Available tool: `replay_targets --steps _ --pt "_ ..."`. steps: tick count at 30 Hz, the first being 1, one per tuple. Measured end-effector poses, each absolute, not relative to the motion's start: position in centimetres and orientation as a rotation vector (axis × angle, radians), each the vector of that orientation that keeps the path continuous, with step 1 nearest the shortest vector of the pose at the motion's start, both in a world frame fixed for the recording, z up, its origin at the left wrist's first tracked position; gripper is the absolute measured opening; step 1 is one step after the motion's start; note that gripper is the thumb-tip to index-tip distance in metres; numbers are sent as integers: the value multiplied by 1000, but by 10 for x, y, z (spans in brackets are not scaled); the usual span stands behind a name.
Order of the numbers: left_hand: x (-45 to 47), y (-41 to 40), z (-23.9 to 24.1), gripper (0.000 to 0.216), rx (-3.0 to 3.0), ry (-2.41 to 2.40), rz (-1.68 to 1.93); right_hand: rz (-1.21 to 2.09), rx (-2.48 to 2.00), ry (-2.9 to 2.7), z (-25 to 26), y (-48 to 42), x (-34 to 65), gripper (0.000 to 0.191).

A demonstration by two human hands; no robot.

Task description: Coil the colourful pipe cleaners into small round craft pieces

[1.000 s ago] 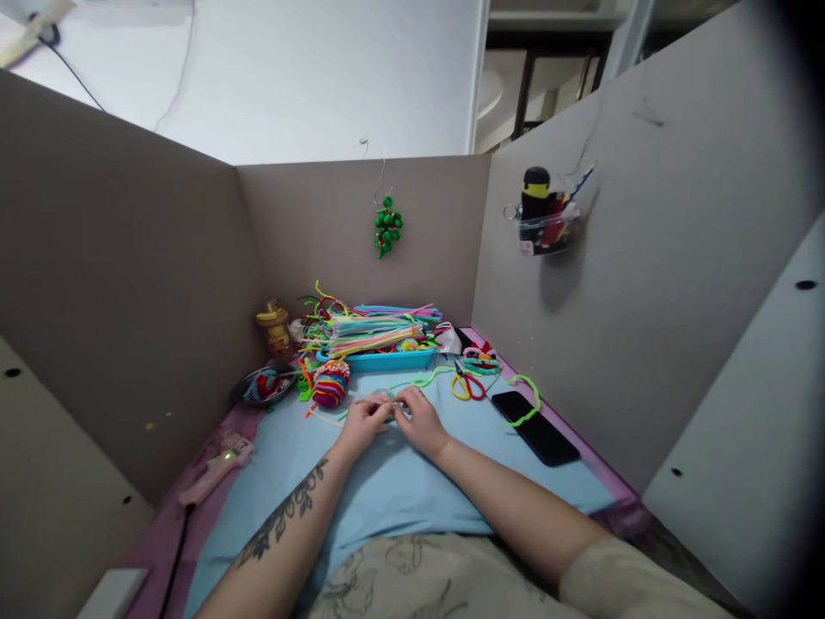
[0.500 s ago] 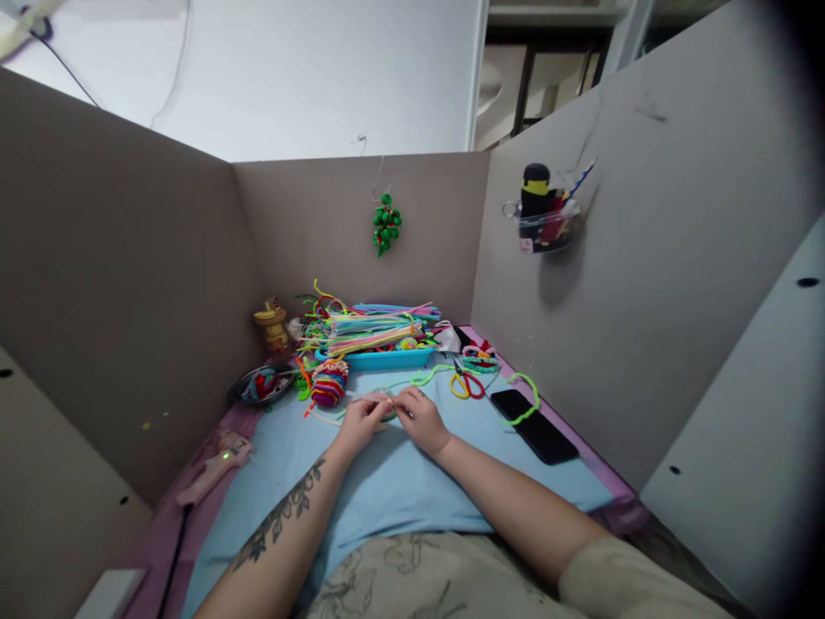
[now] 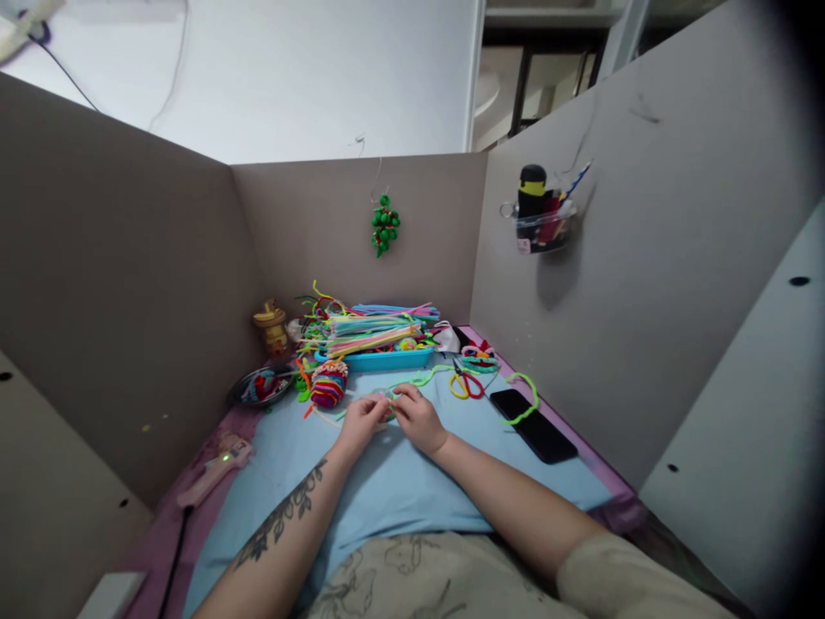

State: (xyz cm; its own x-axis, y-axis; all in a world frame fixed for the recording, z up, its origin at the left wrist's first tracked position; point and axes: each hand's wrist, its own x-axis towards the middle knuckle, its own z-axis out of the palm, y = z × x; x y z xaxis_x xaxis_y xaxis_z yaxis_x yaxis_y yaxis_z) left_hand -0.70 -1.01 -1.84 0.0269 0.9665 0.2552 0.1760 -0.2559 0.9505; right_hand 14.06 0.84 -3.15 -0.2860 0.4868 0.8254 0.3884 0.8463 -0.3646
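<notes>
My left hand (image 3: 362, 421) and my right hand (image 3: 418, 419) meet over the blue cloth (image 3: 412, 486), fingertips pinched close together. Between them is a pale pipe cleaner piece, mostly hidden by the fingers. Just behind the fingertips shows a small pink-and-green coil (image 3: 382, 393). A pale pipe cleaner (image 3: 326, 418) lies to the left of my left hand. Further left sits a round striped bundle of many colours (image 3: 329, 384). A green pipe cleaner (image 3: 431, 373) runs behind my right hand toward scissors (image 3: 467, 383) with yellow and red handles.
Behind is a blue tray (image 3: 387, 360) heaped with pipe cleaners (image 3: 374, 329). A phone (image 3: 538, 430) with a green pipe cleaner across it lies right. At left are a pink glue gun (image 3: 216, 474), a dark bowl (image 3: 261, 387) and a yellow cup (image 3: 273, 328). Grey panels surround the table.
My right fingers have lifted slightly and shifted against the left fingertips. My left hand stays almost in place. The view has moved a little.
</notes>
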Motion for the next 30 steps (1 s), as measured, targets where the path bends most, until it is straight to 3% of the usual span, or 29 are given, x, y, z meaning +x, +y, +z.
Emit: replay_targets --steps 7,16,21,30 --pt "-11 -9 -19 28 1662 1166 1392 297 -721 -1869 -30 8 143 27" --pt "-16 -10 -18 17 2067 1102 1451 518 -711 -1946 -24 9 147 20" --pt "-18 -6 -24 22 1933 1194 1435 495 -729 -1919 -25 9 146 15" --pt "-19 -6 -19 12 1985 1237 1426 442 -742 -1837 -21 3 146 15"
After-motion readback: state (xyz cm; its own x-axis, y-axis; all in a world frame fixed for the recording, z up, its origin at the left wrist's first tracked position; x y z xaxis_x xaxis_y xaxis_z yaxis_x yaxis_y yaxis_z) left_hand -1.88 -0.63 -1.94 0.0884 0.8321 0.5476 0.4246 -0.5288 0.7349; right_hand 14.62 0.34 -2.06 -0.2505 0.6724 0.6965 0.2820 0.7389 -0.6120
